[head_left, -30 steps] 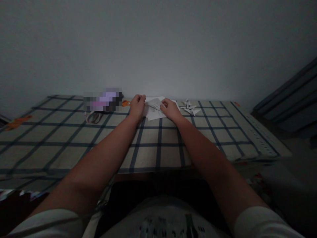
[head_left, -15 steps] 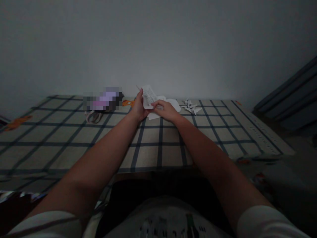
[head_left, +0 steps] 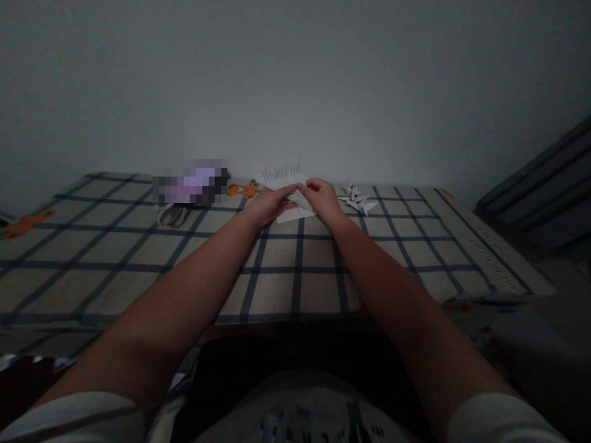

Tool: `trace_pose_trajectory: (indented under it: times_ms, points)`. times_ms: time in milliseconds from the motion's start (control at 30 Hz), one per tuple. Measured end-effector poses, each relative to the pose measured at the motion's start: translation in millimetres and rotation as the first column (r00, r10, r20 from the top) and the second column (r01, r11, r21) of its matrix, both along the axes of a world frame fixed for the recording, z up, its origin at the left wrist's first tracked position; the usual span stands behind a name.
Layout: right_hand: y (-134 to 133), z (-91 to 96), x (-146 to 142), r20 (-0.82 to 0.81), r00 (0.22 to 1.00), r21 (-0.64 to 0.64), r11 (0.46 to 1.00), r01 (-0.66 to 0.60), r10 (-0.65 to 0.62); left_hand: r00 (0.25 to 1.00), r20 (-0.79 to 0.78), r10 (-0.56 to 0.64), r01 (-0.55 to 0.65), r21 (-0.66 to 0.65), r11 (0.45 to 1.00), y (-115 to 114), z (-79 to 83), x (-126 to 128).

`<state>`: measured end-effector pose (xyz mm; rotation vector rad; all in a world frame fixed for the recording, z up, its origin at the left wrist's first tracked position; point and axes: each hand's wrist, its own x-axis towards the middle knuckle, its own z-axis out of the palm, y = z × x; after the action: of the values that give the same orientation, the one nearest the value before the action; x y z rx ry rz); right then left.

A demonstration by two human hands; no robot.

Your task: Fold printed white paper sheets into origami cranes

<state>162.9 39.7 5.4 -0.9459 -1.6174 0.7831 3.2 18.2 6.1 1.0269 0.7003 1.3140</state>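
Printed sheet (head_left: 281, 173) tilts toward wall (head_left: 295, 80)

Left hand (head_left: 269, 207) and right hand (head_left: 324, 197), nearly closed, hold this one sheet above the cloth (head_left: 318, 292), its visible long axis left-to-right. At least one white paper (head_left: 293, 216) lies beneath; folded papers (head_left: 357, 200) cannot be counted.

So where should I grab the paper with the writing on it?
Probably pinch the paper by its top edge, coming from above. That edge sticks up clear of the fingers, and the sheet looks flat there, while the left hand and right hand are on it lower down.
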Motion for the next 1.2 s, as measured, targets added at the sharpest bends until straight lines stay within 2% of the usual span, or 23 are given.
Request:
trace_pose_trajectory:
  times_ms: [167,300,467,667,800,1033,1200]
  points:
    - [3,0.9,-2,-0.097,0.991,-0.020,0.996,0.090,-0.092,1.000,0.006,0.011,-0.011,-0.021,1.000,3,-2.1,0]
    - [2,2.6,-1,-0.182,0.983,-0.134,0.991,0.004,-0.029,1.000,-0.011,-0.025,0.025,0.016,1.000,5,-4.7,-2]
    - [2,3.3,0,-0.244,0.970,-0.191,0.981,-0.032,-0.016,0.998,-0.046,-0.030,0.032,0.042,0.999,5,-5.9,-4]
    - [10,-3.5,2,-0.141,0.990,-0.046,0.999,0.026,-0.032,0.993,-0.098,0.069,-0.069,0.011,0.998,4,-1.7,-5]
    - [12,-3.7,3,-0.124,0.991,0.001,0.999,0.055,-0.054,0.988,-0.084,0.133,-0.132,0.013,0.991,5,1.0,-8]
    - [7,-0.2,4,-0.111,0.992,-0.045,0.997,0.057,-0.062,0.981,-0.054,0.187,-0.189,-0.019,0.982,2,4.6,-6]
    - [8,-1.1,4,-0.123,0.992,-0.044,0.999,0.026,-0.031,0.981,-0.060,0.182,-0.183,-0.005,0.983,6,1.7,-8]
